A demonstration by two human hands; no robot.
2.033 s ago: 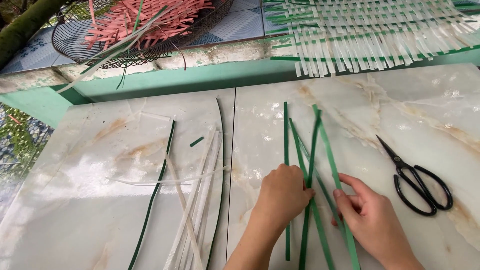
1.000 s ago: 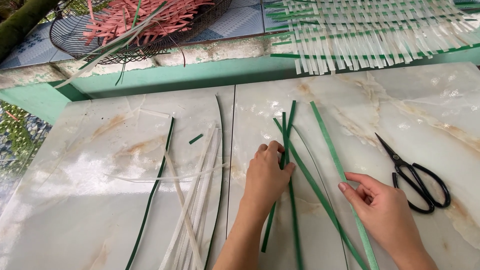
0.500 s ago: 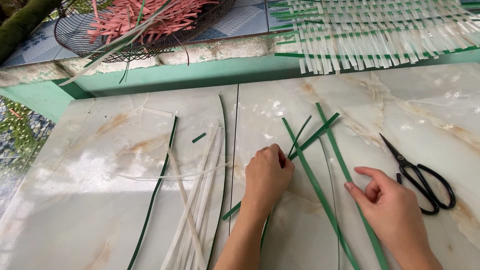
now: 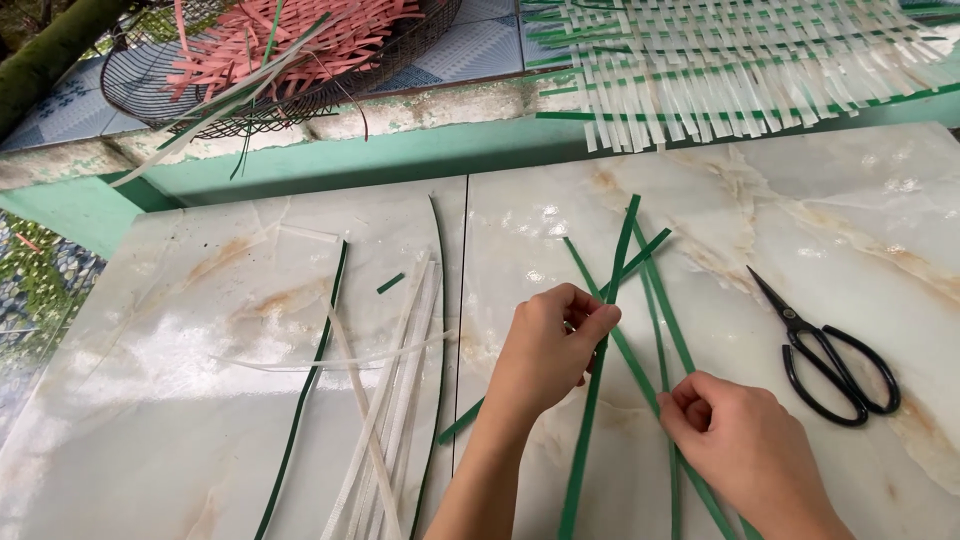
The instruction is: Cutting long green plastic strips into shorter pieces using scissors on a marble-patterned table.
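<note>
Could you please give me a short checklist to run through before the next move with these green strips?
1. Left hand pinches a green strip: ok.
2. Right hand rests on the crossing green strips: ok.
3. Scissors lie apart from both hands, blades shut: ok.
4. White strips lie to the left, apart from the green ones: ok.
5. Strips crossed over and under in the right order: cannot tell.
6. Marble table around the work bare enough: ok.

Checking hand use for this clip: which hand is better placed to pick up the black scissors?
Probably the right hand: the black metal scissors lie on the marble tabletop just beyond it, while the left hand pinches a green strip farther away.
</note>
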